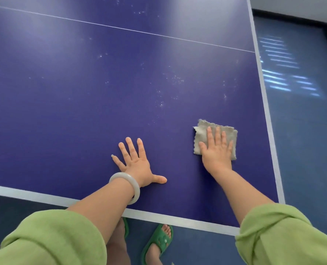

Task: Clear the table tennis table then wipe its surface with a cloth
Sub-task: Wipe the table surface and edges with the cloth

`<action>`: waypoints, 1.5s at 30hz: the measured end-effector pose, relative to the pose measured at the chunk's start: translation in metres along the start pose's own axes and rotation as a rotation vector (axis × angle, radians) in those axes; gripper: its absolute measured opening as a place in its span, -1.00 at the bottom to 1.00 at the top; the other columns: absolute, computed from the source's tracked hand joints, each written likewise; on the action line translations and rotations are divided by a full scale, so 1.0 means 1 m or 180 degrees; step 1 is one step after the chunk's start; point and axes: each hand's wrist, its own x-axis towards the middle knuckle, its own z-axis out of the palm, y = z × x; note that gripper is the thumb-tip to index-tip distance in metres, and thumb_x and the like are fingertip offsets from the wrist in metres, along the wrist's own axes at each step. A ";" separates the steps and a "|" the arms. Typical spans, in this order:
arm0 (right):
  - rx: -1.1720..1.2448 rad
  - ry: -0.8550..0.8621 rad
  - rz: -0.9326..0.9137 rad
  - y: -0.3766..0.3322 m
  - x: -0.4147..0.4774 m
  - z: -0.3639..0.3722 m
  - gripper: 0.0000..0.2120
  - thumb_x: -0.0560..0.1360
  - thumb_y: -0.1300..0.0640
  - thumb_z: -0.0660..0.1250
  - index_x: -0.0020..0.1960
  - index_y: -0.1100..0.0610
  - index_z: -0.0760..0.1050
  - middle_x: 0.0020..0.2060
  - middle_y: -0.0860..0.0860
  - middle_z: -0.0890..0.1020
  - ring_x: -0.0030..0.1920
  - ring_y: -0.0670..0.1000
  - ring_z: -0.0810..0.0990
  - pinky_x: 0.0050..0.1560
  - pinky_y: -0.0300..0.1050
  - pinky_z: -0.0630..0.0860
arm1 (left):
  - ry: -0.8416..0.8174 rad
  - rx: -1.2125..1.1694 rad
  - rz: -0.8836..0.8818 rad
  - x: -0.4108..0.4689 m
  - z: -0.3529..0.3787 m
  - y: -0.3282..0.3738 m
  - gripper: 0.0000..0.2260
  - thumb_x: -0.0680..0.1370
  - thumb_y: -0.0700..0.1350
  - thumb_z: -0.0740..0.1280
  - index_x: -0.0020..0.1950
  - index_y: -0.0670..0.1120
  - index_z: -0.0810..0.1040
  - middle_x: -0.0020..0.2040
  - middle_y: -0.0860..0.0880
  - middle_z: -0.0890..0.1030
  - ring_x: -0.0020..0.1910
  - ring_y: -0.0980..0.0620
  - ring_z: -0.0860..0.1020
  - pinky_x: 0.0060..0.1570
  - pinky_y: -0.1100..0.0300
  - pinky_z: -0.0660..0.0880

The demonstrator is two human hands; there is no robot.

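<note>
Blue table [82, 92] in view bears only the cloth [203, 133], so we judge clearing done, wiping under way; pale specks [175, 78] beyond it are left to wipe. Right fingers [209, 133] straight, close together, pressing the cloth flat near the right edge line; right hand [217, 153] palm down on it, forearm extended. Left fingers [129, 148] spread, flat on bare table; left hand [137, 166] bracing us, white bangle [120, 175] at wrist, green sleeves [273, 226] rolled

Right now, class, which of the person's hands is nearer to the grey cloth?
Right. The right hand presses flat on the cloth; the left hand rests on the bare table, apart from it, to its left.
</note>
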 end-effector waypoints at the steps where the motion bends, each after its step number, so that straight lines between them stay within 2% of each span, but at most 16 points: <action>1: 0.0116 0.0063 0.0377 0.020 0.002 -0.005 -0.41 0.67 -0.14 -0.11 0.60 -0.03 -0.27 0.59 0.02 -0.25 0.58 0.06 -0.28 0.53 0.18 -0.29 | 0.0012 -0.0005 0.0009 0.002 0.002 -0.001 0.40 0.17 0.52 0.41 0.44 -0.07 -0.59 0.42 -0.21 -0.60 0.40 -0.32 -0.54 0.37 -0.43 -0.30; 3: 0.0348 0.0109 0.0982 0.051 -0.013 -0.010 -0.40 0.67 -0.14 -0.10 0.61 0.00 -0.24 0.60 0.06 -0.20 0.59 0.10 -0.22 0.53 0.22 -0.23 | 0.0044 -0.0013 0.0039 0.003 0.003 -0.002 0.40 0.16 0.52 0.40 0.43 -0.07 -0.60 0.41 -0.21 -0.61 0.39 -0.32 -0.56 0.35 -0.43 -0.33; 6: 0.0297 0.0288 0.0976 0.036 -0.060 0.008 -0.39 0.66 -0.12 -0.07 0.60 0.02 -0.25 0.59 0.11 -0.18 0.59 0.15 -0.18 0.53 0.24 -0.22 | 0.0082 -0.0045 0.0074 0.005 0.007 -0.003 0.40 0.16 0.53 0.40 0.41 -0.07 -0.62 0.38 -0.21 -0.63 0.36 -0.32 -0.58 0.32 -0.42 -0.36; 11: -0.0280 0.0276 -0.0536 -0.051 -0.065 0.036 -0.37 0.65 -0.13 -0.11 0.53 -0.03 -0.42 0.54 0.02 -0.35 0.56 0.08 -0.34 0.49 0.13 -0.44 | 0.0094 -0.0058 0.0084 0.000 0.003 0.001 0.40 0.18 0.49 0.43 0.44 -0.11 -0.58 0.41 -0.25 -0.59 0.39 -0.35 -0.55 0.34 -0.45 -0.32; 14: -0.0238 -0.0047 -0.0947 -0.059 -0.023 0.020 -0.40 0.66 -0.13 -0.13 0.54 -0.09 -0.41 0.54 -0.06 -0.37 0.53 -0.01 -0.41 0.51 0.10 -0.41 | 0.0173 0.0082 0.0183 -0.002 -0.006 0.002 0.34 0.25 0.45 0.43 0.51 -0.15 -0.46 0.48 -0.27 -0.48 0.45 -0.38 -0.43 0.38 -0.45 -0.20; 16: -0.0143 -0.0131 -0.0599 -0.039 -0.005 0.006 -0.41 0.67 -0.13 -0.11 0.58 -0.09 -0.33 0.57 -0.05 -0.32 0.55 -0.01 -0.37 0.53 0.12 -0.35 | 0.0397 0.0238 0.0364 0.001 -0.021 -0.010 0.27 0.29 0.44 0.41 0.54 -0.15 -0.39 0.52 -0.22 -0.43 0.50 -0.32 -0.38 0.43 -0.40 -0.13; 19: 0.0181 0.0012 0.0471 -0.006 -0.012 -0.003 -0.40 0.67 -0.12 -0.10 0.61 -0.01 -0.26 0.58 0.03 -0.25 0.58 0.08 -0.28 0.53 0.20 -0.25 | 0.0662 0.0309 0.0178 0.014 -0.045 -0.047 0.28 0.28 0.45 0.41 0.54 -0.14 -0.40 0.52 -0.26 -0.42 0.51 -0.31 -0.36 0.46 -0.35 -0.12; 22: 0.0155 0.0182 0.0617 -0.020 -0.050 0.010 -0.39 0.66 -0.11 -0.09 0.59 0.02 -0.30 0.58 0.09 -0.24 0.58 0.14 -0.25 0.52 0.24 -0.25 | 0.0369 0.0090 -0.0182 0.028 -0.052 -0.076 0.34 0.22 0.50 0.39 0.53 -0.12 -0.44 0.50 -0.30 -0.44 0.48 -0.38 -0.37 0.45 -0.36 -0.18; 27: -0.0242 0.0068 -0.0854 -0.110 -0.051 0.033 -0.40 0.66 -0.14 -0.16 0.51 -0.06 -0.47 0.51 0.04 -0.42 0.54 0.12 -0.41 0.49 0.19 -0.42 | 0.0154 -0.0055 -0.0138 0.039 -0.044 -0.084 0.36 0.20 0.55 0.34 0.45 -0.08 -0.58 0.41 -0.26 -0.60 0.39 -0.36 -0.53 0.40 -0.39 -0.32; 30: -0.0227 -0.0197 -0.1694 -0.148 -0.008 0.023 -0.40 0.66 -0.15 -0.10 0.56 -0.13 -0.37 0.53 -0.04 -0.39 0.53 0.05 -0.43 0.50 0.12 -0.43 | 0.0140 -0.0060 -0.0193 0.040 -0.044 -0.083 0.37 0.19 0.55 0.35 0.44 -0.07 -0.59 0.39 -0.25 -0.61 0.39 -0.35 -0.55 0.38 -0.38 -0.35; 32: -0.0267 -0.0300 -0.1851 -0.143 0.030 0.010 -0.41 0.67 -0.16 -0.08 0.58 -0.14 -0.30 0.55 -0.08 -0.33 0.55 0.01 -0.39 0.51 0.08 -0.41 | 0.0102 -0.0054 -0.0215 0.039 -0.045 -0.082 0.36 0.20 0.55 0.35 0.43 -0.08 -0.60 0.39 -0.26 -0.61 0.38 -0.36 -0.54 0.37 -0.38 -0.36; 34: -0.0324 -0.0283 -0.1423 -0.121 0.067 -0.007 -0.41 0.67 -0.13 -0.06 0.59 -0.10 -0.27 0.57 -0.06 -0.28 0.56 0.02 -0.33 0.53 0.09 -0.35 | 0.0057 -0.0063 -0.0215 0.039 -0.045 -0.082 0.35 0.21 0.55 0.34 0.42 -0.08 -0.61 0.38 -0.27 -0.62 0.37 -0.37 -0.55 0.36 -0.38 -0.36; 38: 0.0011 -0.0078 0.0206 -0.083 0.090 -0.026 -0.40 0.67 -0.13 -0.06 0.61 0.00 -0.21 0.59 0.05 -0.20 0.58 0.10 -0.23 0.53 0.21 -0.23 | -0.0007 -0.0127 -0.0173 0.039 -0.047 -0.082 0.35 0.22 0.54 0.34 0.40 -0.08 -0.63 0.31 -0.26 -0.67 0.34 -0.36 -0.58 0.33 -0.38 -0.40; 40: 0.0056 0.0078 0.0379 -0.103 0.068 -0.015 -0.39 0.67 -0.11 -0.05 0.61 0.02 -0.21 0.59 0.08 -0.20 0.58 0.13 -0.21 0.53 0.24 -0.22 | -0.0022 -0.0137 -0.0158 0.039 -0.047 -0.082 0.34 0.23 0.54 0.34 0.39 -0.09 -0.64 0.27 -0.25 -0.70 0.33 -0.36 -0.59 0.32 -0.38 -0.41; 42: -0.0058 0.0134 -0.0161 -0.141 0.040 0.004 -0.39 0.67 -0.10 -0.06 0.61 0.01 -0.25 0.59 0.08 -0.22 0.58 0.13 -0.24 0.53 0.21 -0.26 | -0.0030 -0.0159 -0.0159 0.039 -0.047 -0.082 0.34 0.24 0.53 0.34 0.39 -0.10 -0.64 0.29 -0.26 -0.69 0.33 -0.36 -0.59 0.34 -0.38 -0.41; 45: -0.0300 -0.0052 -0.1679 -0.189 0.008 0.027 -0.41 0.62 -0.17 -0.21 0.57 -0.08 -0.35 0.55 -0.03 -0.35 0.54 0.03 -0.41 0.51 0.11 -0.41 | -0.0005 -0.0178 -0.0166 0.037 -0.047 -0.080 0.35 0.24 0.52 0.36 0.40 -0.11 -0.63 0.33 -0.27 -0.66 0.33 -0.36 -0.59 0.37 -0.39 -0.37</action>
